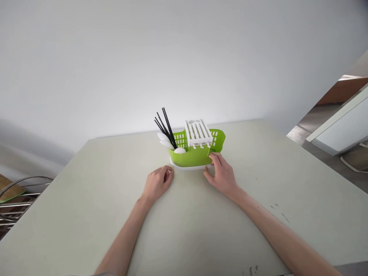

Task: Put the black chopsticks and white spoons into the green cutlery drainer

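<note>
A green utensil holder (192, 157) with a white base tray (191, 168) stands on the table. At its left end are several black chopsticks (167, 128) and white spoons (166, 143), whose rounded ends stick up and out. A slotted white rack (198, 132) with small hooks sits across its middle. My left hand (158, 181) rests on the table, fingers curled in, beside the tray's front left edge; nothing shows in it. My right hand (220, 171) pinches the holder's front right side, fingers against the green wall and thumb low by the tray.
The pale table (109, 199) runs up to a plain wall (143, 69) behind the holder. Left of the table is a metal wire rack (24, 203). A white panel (342, 126) stands past the table's right edge.
</note>
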A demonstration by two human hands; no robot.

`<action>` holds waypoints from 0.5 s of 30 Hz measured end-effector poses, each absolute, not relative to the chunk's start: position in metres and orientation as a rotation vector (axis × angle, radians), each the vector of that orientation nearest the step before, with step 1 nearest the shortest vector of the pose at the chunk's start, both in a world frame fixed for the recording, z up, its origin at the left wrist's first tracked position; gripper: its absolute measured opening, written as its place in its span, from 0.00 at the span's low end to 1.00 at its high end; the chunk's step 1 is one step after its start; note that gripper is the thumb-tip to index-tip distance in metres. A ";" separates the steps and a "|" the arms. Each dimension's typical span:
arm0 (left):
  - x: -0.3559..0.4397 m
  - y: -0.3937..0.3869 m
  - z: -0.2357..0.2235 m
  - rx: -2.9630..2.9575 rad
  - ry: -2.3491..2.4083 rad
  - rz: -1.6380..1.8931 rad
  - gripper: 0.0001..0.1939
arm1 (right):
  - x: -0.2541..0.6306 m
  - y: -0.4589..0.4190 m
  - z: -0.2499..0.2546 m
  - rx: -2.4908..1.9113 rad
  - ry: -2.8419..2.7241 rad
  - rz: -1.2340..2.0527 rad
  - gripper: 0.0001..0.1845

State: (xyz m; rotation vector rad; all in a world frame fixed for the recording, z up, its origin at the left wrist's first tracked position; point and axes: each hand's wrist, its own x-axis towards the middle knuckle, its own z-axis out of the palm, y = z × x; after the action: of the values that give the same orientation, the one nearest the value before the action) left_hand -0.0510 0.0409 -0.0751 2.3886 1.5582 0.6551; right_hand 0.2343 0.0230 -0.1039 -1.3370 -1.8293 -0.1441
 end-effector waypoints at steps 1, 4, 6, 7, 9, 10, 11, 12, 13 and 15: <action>-0.051 0.041 -0.075 2.380 1.560 0.658 0.11 | 0.235 0.023 -0.104 -1.334 -1.824 -0.138 0.21; -0.050 0.041 -0.075 2.343 1.575 0.663 0.12 | 0.236 0.021 -0.103 -1.324 -1.803 -0.096 0.21; -0.050 0.041 -0.074 2.308 1.587 0.669 0.13 | 0.237 0.019 -0.101 -1.320 -1.789 -0.043 0.22; -0.050 0.041 -0.074 2.285 1.590 0.677 0.13 | 0.237 0.018 -0.100 -1.316 -1.774 -0.011 0.23; -0.051 0.041 -0.072 2.227 1.587 0.711 0.14 | 0.238 0.015 -0.097 -1.289 -1.705 0.057 0.25; -0.051 0.041 -0.071 2.191 1.581 0.737 0.14 | 0.239 0.014 -0.095 -1.267 -1.649 0.085 0.25; -0.052 0.041 -0.070 2.148 1.576 0.769 0.14 | 0.240 0.014 -0.094 -1.244 -1.580 0.106 0.24; -0.052 0.041 -0.069 2.102 1.572 0.805 0.15 | 0.243 0.014 -0.093 -1.228 -1.506 0.122 0.22; -0.052 0.041 -0.068 2.053 1.570 0.840 0.15 | 0.246 0.014 -0.092 -1.221 -1.427 0.135 0.19; -0.051 0.042 -0.065 1.937 1.567 0.903 0.16 | 0.254 0.018 -0.093 -1.236 -1.269 0.203 0.14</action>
State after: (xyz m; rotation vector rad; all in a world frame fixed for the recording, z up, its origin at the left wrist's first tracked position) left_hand -0.0513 0.0418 -0.0654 1.9373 1.5674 0.9026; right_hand 0.2539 0.0180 -0.0926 -1.2364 -1.2695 0.2026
